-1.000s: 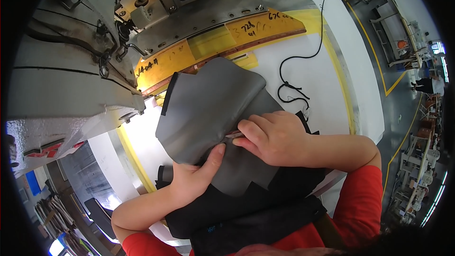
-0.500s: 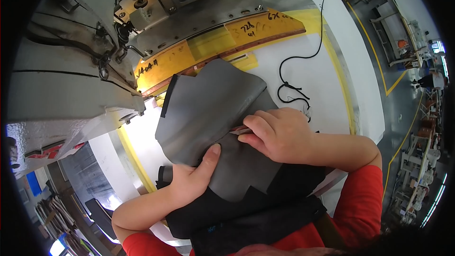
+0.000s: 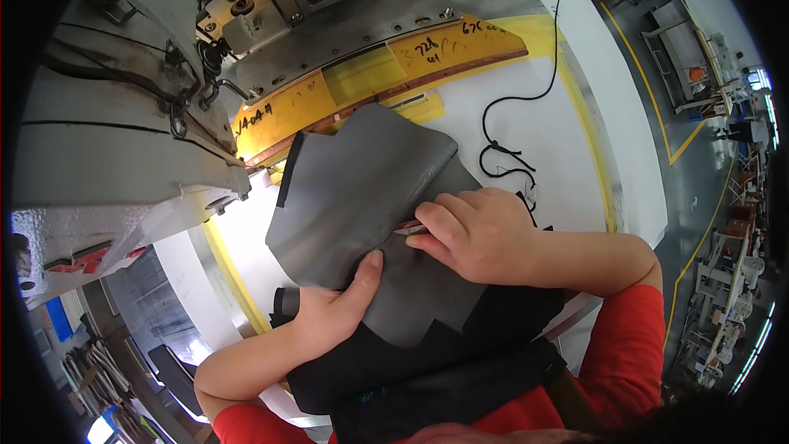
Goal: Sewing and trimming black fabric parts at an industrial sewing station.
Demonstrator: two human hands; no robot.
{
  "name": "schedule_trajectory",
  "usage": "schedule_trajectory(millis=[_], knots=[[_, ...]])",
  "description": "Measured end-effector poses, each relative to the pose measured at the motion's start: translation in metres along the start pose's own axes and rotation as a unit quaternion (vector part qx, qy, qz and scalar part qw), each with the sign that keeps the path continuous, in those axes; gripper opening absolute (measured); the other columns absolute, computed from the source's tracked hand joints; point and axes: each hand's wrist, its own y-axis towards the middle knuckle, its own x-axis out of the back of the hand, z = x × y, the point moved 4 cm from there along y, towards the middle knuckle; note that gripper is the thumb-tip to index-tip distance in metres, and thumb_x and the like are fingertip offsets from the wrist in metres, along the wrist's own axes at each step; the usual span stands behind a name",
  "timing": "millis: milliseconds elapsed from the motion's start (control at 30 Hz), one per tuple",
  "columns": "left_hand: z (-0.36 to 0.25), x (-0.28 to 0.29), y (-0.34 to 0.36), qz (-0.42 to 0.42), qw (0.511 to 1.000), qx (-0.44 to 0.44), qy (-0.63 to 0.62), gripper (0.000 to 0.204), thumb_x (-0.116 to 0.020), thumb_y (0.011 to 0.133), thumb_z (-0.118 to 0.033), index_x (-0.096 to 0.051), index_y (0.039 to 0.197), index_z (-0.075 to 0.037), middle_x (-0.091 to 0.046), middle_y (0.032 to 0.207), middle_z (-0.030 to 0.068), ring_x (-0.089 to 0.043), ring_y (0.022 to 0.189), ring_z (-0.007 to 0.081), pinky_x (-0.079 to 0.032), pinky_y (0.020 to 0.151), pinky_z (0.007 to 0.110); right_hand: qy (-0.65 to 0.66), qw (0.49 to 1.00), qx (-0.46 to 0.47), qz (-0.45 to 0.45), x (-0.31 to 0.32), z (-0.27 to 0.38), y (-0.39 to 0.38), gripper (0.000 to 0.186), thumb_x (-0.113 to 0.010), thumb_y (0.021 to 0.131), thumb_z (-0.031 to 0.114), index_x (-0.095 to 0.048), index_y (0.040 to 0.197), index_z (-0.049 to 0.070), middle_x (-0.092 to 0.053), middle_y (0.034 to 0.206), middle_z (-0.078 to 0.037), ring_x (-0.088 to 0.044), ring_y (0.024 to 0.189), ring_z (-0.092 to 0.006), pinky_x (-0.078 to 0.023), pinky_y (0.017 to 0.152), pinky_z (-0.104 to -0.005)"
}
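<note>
I'm pinching metal tool in R hand at grey panel; L hand is holding panel, thumb atop, fingers hidden. Panel's lying over white tabletop, nr yellow bar. Risk: tip slipping & nicking surface, cause: panel shifting under L thumb

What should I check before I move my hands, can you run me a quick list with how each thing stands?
1. Left hand steadying the gray sheet: ok, its thumb presses on top.
2. Right hand gripping the small thin tool: ok, pinched between thumb and finger.
3. Tool tip apart from the left thumb: ok, though close.
4. Black cord's knot off the gray sheet: ok, lying to its right.
5. Underside of the gray sheet smooth: cannot tell, hidden.
</note>
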Motion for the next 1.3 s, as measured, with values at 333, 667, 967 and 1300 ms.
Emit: schedule_trajectory(millis=[333,667,967,1300], knots=[[-0.003,0.002,0.002,-0.034,0.998,-0.048,0.038,0.013,-0.051,0.084,-0.005,-0.056,0.095,0.002,-0.057,0.088,0.0066,-0.054,0.078,0.0165,-0.043,0.072,0.028,0.046,0.998,0.008,0.043,-0.001,0.001,-0.001,0.03,-0.068,0.072,0.022,-0.05,0.088,0.004,-0.054,0.066,-0.004,-0.054,0.049,-0.0179,-0.041,0.043,-0.0282],[-0.002,0.002,0.002,-0.034,0.999,-0.025,0.027,0.018,-0.049,0.085,-0.006,-0.054,0.1,0.003,-0.057,0.096,0.01,-0.054,0.087,0.0199,-0.042,0.079,0.029,0.041,0.999,-0.002,0.023,0.003,-0.004,-0.001,0.03,-0.069,0.071,0.022,-0.051,0.088,0.004,-0.055,0.067,-0.004,-0.055,0.051,-0.0183,-0.041,0.042,-0.0289],[0.005,0.007,-0.002,-0.053,0.999,-0.005,0.002,0.02,-0.052,0.083,-0.006,-0.053,0.101,0.002,-0.057,0.096,0.0081,-0.053,0.086,0.0169,-0.043,0.077,0.029,0.029,0.999,0.008,0.026,-0.001,0.0,0.002,0.029,-0.068,0.072,0.024,-0.052,0.088,0.004,-0.056,0.068,-0.004,-0.055,0.051,-0.0172,-0.043,0.044,-0.0271],[0.007,0.003,0.002,-0.084,0.984,0.071,-0.137,0.029,-0.068,0.078,-0.008,-0.054,0.101,0.002,-0.058,0.095,0.0051,-0.054,0.084,0.0124,-0.044,0.075,0.025,0.024,0.999,0.023,0.023,-0.001,0.007,0.005,0.031,-0.068,0.071,0.025,-0.052,0.089,0.004,-0.056,0.07,-0.005,-0.054,0.051,-0.0172,-0.042,0.043,-0.027]])
